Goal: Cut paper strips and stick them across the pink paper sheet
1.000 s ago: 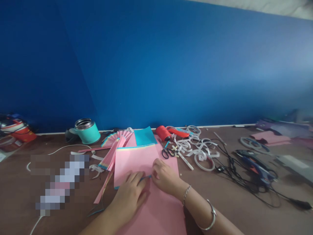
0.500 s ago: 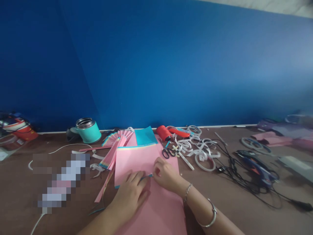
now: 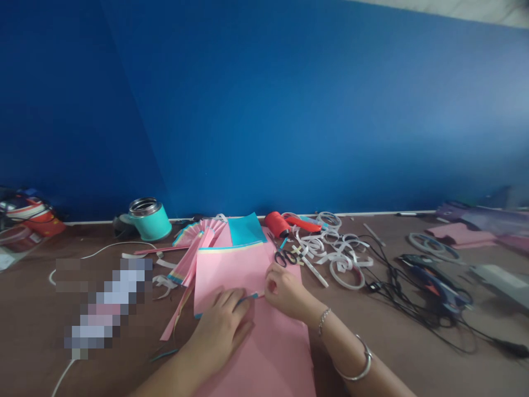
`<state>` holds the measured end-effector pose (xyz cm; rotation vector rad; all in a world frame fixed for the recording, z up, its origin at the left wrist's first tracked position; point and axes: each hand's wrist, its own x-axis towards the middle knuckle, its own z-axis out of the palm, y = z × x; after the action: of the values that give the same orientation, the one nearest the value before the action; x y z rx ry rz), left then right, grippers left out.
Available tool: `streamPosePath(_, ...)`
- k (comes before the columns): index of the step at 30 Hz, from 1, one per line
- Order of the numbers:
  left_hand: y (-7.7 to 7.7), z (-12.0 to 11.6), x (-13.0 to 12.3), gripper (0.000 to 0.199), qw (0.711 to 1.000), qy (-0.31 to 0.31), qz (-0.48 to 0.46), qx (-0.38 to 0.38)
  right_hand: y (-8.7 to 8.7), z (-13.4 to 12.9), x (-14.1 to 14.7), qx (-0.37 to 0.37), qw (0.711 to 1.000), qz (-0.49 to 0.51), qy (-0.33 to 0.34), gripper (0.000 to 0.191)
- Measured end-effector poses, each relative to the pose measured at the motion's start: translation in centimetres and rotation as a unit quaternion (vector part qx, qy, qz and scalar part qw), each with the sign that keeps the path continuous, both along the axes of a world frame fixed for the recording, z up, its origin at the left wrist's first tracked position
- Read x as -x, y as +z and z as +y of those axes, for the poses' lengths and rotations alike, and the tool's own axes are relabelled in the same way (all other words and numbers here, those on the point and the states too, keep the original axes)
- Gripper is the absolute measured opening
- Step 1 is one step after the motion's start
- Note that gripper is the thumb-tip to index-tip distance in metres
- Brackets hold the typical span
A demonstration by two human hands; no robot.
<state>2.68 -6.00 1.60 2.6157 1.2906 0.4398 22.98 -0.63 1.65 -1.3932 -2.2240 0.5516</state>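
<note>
My left hand (image 3: 222, 325) lies palm down on a pink paper sheet (image 3: 231, 270), its fingers stretched out and pressing on it. Beside its fingertips a narrow blue edge (image 3: 249, 298) shows, running toward my right hand. My right hand (image 3: 285, 291) is closed in a pinch at the end of that edge, a small pale bit showing by the fingertips. What it grips is hidden. Another pink sheet (image 3: 273, 353) extends toward me underneath. Black-handled scissors (image 3: 280, 258) rest just beyond my right hand. Pleated pink paper (image 3: 190, 262) with blue and yellow edging lies to the left.
A red thread spool (image 3: 276, 224) and curled white strips (image 3: 343, 259) lie behind and right of the sheets. Farther right are a glue gun (image 3: 440, 289) and tangled black cables (image 3: 397, 298). A turquoise cup (image 3: 152, 221) stands back left, with a pixelated object (image 3: 111, 303) nearer.
My right hand has shifted slightly to the right, and a little more of the edge shows beside its fingertips. My left hand stays in place.
</note>
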Motion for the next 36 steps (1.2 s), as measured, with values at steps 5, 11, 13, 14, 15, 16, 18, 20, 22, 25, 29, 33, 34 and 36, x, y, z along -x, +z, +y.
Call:
streamPosePath(5,-0.1,0.0,0.0,0.035,1.0,-0.001,-0.002,-0.003,0.2,0.2,-0.4,0.005,1.0,-0.002,0.002,0.017)
streamPosePath(11,0.2,0.0,-0.1,0.035,1.0,0.001,-0.002,0.006,0.3,0.8,-1.7,-0.009,0.999,-0.026,-0.028,0.012)
streamPosePath(13,0.2,0.0,-0.1,0.035,1.0,-0.002,-0.002,0.006,0.4,1.0,-2.3,-0.007,0.999,-0.032,-0.038,0.011)
streamPosePath(14,0.2,0.0,-0.1,0.036,1.0,-0.002,-0.002,0.005,0.4,1.2,-2.6,-0.004,0.998,-0.035,-0.043,0.011)
streamPosePath(15,0.2,0.0,-0.1,0.036,1.0,-0.002,-0.001,0.004,0.5,1.3,-3.0,0.001,0.998,-0.041,-0.051,0.01)
streamPosePath(16,0.2,0.0,-0.1,0.037,1.0,0.0,0.001,0.004,0.6,1.4,-3.3,0.008,0.997,-0.047,-0.062,0.01)
streamPosePath(18,0.1,0.0,-0.1,0.037,1.0,0.003,0.007,0.007,0.7,1.7,-3.9,0.021,0.994,-0.062,-0.087,0.009)
streamPosePath(20,0.0,0.0,-0.1,0.038,1.0,0.006,0.013,0.011,0.8,2.0,-4.5,0.028,0.991,-0.073,-0.11,0.009)
streamPosePath(22,-0.1,0.0,-0.1,0.038,1.0,0.009,0.019,0.014,1.0,2.2,-5.1,0.028,0.987,-0.086,-0.136,0.008)
streamPosePath(25,-0.2,0.1,-0.2,0.039,1.0,0.01,0.024,0.015,1.2,2.5,-6.0,0.015,0.974,-0.121,-0.191,0.007)
streamPosePath(29,-0.4,0.0,-0.2,0.037,1.0,0.011,0.019,0.004,1.2,2.8,-7.0,-0.01,0.961,-0.138,-0.24,0.011)
streamPosePath(33,-0.5,-0.1,-0.1,0.035,1.0,0.017,0.015,-0.01,0.9,3.0,-7.3,-0.019,0.954,-0.144,-0.261,0.023)
streamPosePath(34,-0.6,-0.1,-0.1,0.035,1.0,0.019,0.017,-0.01,0.9,3.0,-7.3,-0.021,0.954,-0.143,-0.261,0.02)
streamPosePath(36,-0.7,-0.1,0.0,0.033,1.0,0.022,0.02,-0.01,0.9,2.9,-7.2,-0.023,0.957,-0.132,-0.259,0.011)
